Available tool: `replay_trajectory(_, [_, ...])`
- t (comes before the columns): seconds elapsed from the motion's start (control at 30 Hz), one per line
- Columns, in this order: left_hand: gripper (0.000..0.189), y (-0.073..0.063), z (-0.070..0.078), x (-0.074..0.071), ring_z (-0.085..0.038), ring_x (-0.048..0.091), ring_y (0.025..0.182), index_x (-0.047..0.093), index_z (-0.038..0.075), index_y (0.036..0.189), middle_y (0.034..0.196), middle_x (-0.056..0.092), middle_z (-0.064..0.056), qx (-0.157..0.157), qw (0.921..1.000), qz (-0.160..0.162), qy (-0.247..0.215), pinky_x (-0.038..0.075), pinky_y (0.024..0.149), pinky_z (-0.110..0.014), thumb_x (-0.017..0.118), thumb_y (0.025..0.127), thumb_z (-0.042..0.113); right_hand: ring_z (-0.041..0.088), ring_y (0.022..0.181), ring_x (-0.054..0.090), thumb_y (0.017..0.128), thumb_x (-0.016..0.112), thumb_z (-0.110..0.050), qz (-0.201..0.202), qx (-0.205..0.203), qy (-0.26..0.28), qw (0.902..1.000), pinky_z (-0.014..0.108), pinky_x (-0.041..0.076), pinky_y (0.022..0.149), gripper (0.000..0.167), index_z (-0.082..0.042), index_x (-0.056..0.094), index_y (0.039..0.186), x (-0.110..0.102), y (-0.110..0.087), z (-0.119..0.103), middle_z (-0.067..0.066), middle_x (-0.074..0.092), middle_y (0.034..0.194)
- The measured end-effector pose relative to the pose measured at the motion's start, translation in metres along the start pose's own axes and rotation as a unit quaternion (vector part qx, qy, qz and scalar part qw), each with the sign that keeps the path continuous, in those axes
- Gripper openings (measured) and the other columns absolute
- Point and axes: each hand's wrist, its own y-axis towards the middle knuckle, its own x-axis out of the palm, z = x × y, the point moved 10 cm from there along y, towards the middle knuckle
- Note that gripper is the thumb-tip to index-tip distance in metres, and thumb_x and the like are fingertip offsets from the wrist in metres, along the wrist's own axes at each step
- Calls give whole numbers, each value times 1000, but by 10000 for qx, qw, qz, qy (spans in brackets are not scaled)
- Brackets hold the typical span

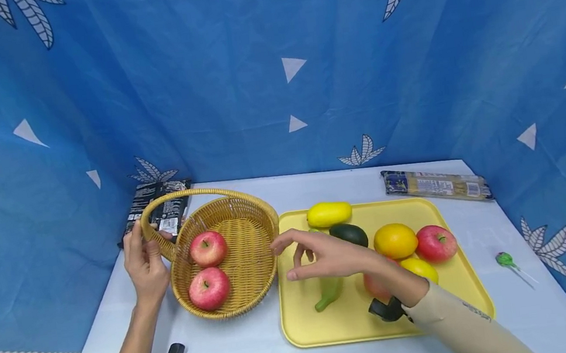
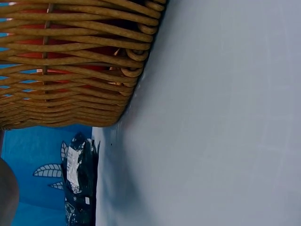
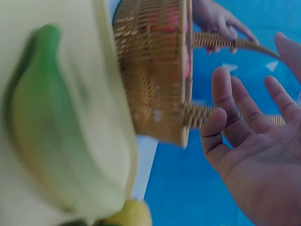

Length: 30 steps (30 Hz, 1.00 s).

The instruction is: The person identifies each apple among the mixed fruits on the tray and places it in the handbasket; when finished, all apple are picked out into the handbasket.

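Woven basket (image 1: 249, 245), two apples (image 1: 208, 248) inside, stands just beside the left edge of the tray (image 1: 354, 326); the left hand (image 1: 148, 270) grips its handle (image 1: 200, 192), ideally level against tipping. The right hand (image 1: 326, 253), empty, thumb and fingers apart, should clear the banana (image 1: 331, 292).

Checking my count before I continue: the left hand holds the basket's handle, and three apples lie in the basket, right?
Not three: the head view shows two apples in the basket. The left hand does hold its handle.

Both sleeves (image 1: 451, 318) are beige, the right bearing dark lettering (image 1: 477, 311).
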Motion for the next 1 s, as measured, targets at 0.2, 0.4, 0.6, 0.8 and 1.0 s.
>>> replay_trajectory(0.2, [54,-1,-2,0,-9,64,91,36,2,152,115,50,-30,-80,9999,-53,59,49,79,-14,41,100,-16,15,92,64,95,72,-33,553,391,-22,9977,36,51,78,49,-39,50,138,-27,-38,23,-13,58,131])
replay_trajectory(0.4, [54,0,-1,-1,-10,64,91,36,1,151,117,53,-25,-11,10000,-17,90,48,77,-14,41,100,-16,19,89,62,97,70,-26,918,385,22,9950,31,51,71,49,-33,50,140,-50,-73,41,-6,58,132])
replay_trajectory(0.6, [54,1,2,-1,-11,64,89,37,2,151,114,50,-33,82,10000,8,25,48,76,-14,40,100,-16,18,94,64,96,71,-25,1262,606,88,9901,33,54,78,51,-33,49,142,-63,-104,58,-4,57,134])
replay_trajectory(0.8, [54,1,5,0,-14,64,87,37,2,151,116,54,-26,143,9999,12,-45,49,75,-15,40,100,-16,21,96,64,97,70,-19,1560,632,67,9857,31,55,81,48,-26,51,141,-78,-129,68,13,58,133])
replay_trajectory(1.0, [56,0,2,1,-15,64,88,36,2,151,117,54,-24,93,9999,-45,-45,50,79,-16,39,99,-18,20,98,63,98,68,-19,1905,962,-85,9769,29,56,82,44,-22,53,140,-98,-157,79,9,57,134])
